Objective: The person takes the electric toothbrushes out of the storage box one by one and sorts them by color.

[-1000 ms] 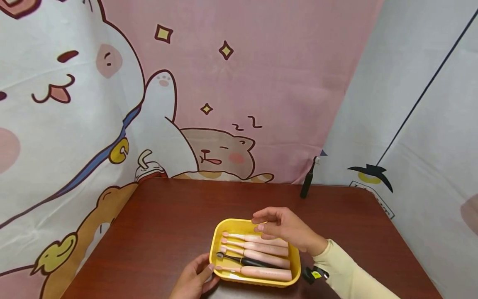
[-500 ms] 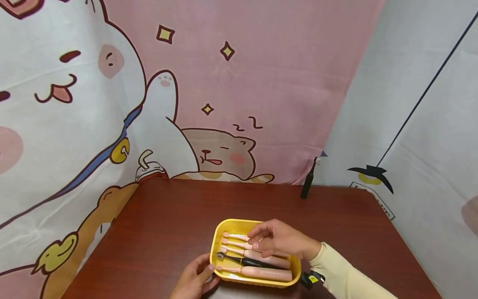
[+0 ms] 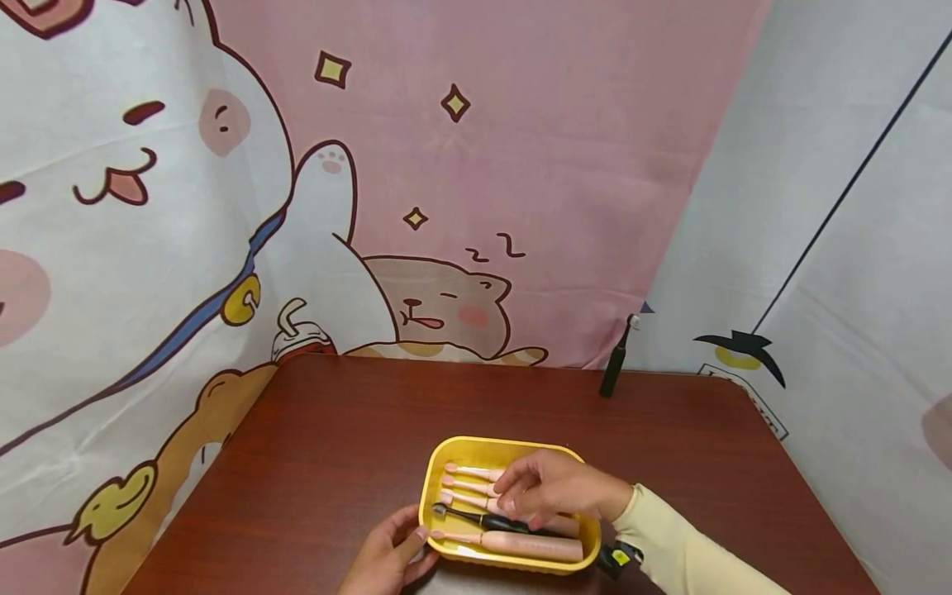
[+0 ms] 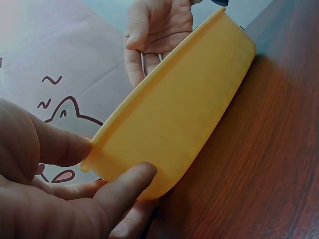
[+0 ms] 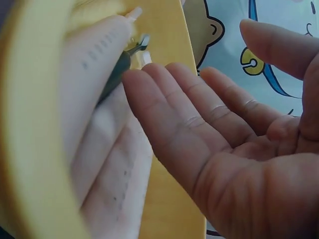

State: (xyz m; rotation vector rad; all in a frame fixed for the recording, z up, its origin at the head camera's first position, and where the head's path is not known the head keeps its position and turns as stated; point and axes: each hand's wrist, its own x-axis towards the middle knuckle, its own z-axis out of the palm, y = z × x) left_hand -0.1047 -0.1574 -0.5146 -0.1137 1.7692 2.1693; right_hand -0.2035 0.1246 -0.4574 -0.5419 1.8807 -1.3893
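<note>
A yellow plastic basket holds several pale pink electric toothbrushes and a black one, lying side by side with their heads to the left. My left hand grips the basket's near left corner; in the left wrist view its thumb and fingers pinch the yellow wall. Above the toothbrushes, my right hand hovers with relaxed fingers and hides the handles of several. In the right wrist view, the thumb stands apart from the fingers, and nothing is between them.
Another black electric toothbrush stands upright near the table's back edge, to the right. The dark red-brown table ends at cartoon-printed cloth behind and at both sides. A small black device sits at the right wrist.
My right hand has come down and slightly toward me, from the basket's far side to over its middle. The left hand and the basket have stayed in place.
</note>
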